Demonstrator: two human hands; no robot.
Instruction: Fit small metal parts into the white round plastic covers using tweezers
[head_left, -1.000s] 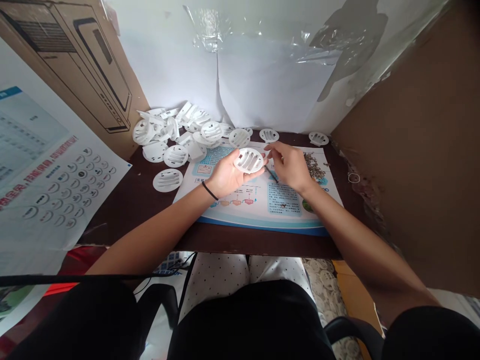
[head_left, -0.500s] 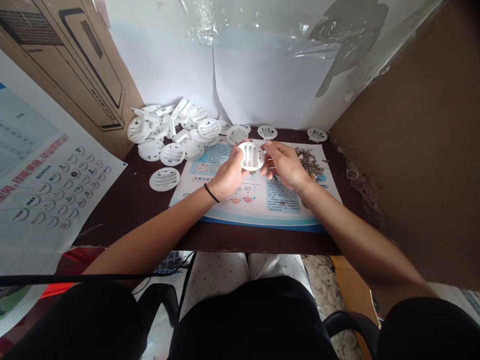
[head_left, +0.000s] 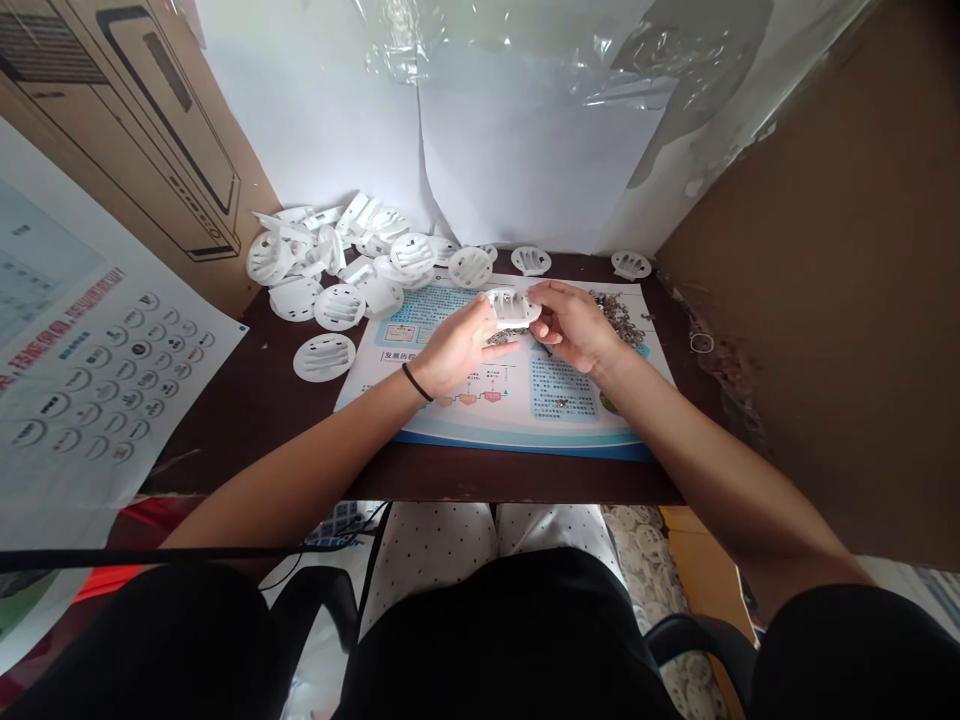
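A round white plastic battery housing [head_left: 511, 311] with long slots is held up over the printed sheet, tilted so that it looks flatter. My left hand [head_left: 459, 345] grips its left edge between thumb and fingers. At the opposite edge, the thumb and index finger of my right hand [head_left: 571, 322] pinch the rim, the other fingers curled beneath. Small metal pieces [head_left: 619, 318] lie heaped beyond my right hand, and more show partly under the housing. A short dark object by my right fingertips is too small to name.
Several similar white housings [head_left: 339, 307] are piled at the back left of the dark table [head_left: 517, 478]; a few more line the back edge. A printed sheet [head_left: 420, 435] covers the middle. Cardboard walls [head_left: 817, 300] and white paper [head_left: 540, 160] enclose the sides and back.
The housing has tilted from facing me to nearly edge-on and shifted slightly right. My right fingers have closed on its right rim. The whole view has shifted a little.
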